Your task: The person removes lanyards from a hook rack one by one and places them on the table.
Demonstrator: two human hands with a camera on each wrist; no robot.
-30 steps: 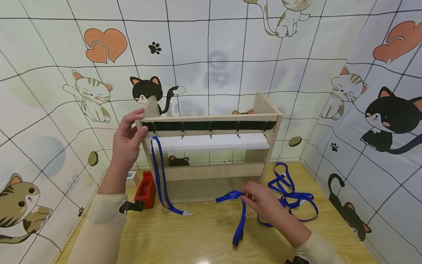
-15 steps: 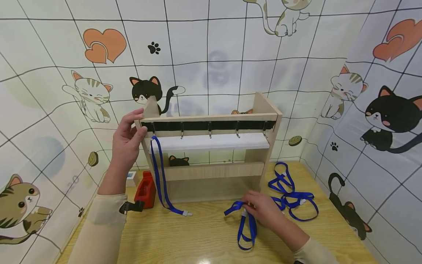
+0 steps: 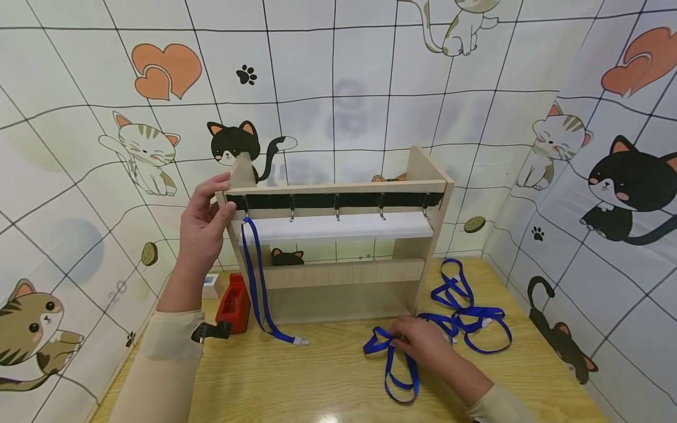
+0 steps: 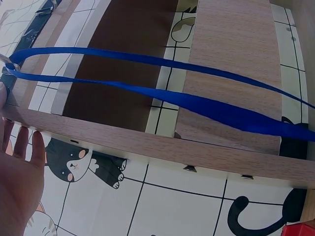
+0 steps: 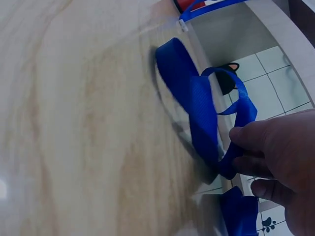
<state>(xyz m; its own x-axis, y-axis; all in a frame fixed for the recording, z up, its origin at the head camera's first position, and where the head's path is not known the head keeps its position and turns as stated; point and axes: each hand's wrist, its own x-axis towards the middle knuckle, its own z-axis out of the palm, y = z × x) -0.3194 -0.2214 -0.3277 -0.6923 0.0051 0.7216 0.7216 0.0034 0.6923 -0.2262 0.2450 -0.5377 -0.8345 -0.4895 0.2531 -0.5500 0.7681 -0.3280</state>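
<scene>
My left hand (image 3: 203, 226) holds the upper left corner of a wooden rack (image 3: 349, 275), thumb on the front and fingers along the side. From the rack's leftmost hook hangs a blue lanyard (image 4: 211, 110), its white clip end lying on the table. My right hand (image 3: 423, 346) is low over the table in front of the rack's right side. Between thumb and fingers it pinches another blue lanyard (image 5: 202, 103), whose loops spread to the left and toward me. Part of that strap is hidden behind the fingers.
More blue lanyards (image 3: 478, 311) lie tangled on the table (image 3: 296, 388) at the right. A red holder (image 3: 233, 302) and a small white box (image 3: 211, 286) stand left of the rack. A black strip (image 3: 314, 201) carries several metal hooks. Cat-patterned walls enclose the back and sides.
My right hand has lowered slightly and moved a little right with the lanyard, whose hanging end has opened into a loop near the table. The left hand has stayed on the rack.
</scene>
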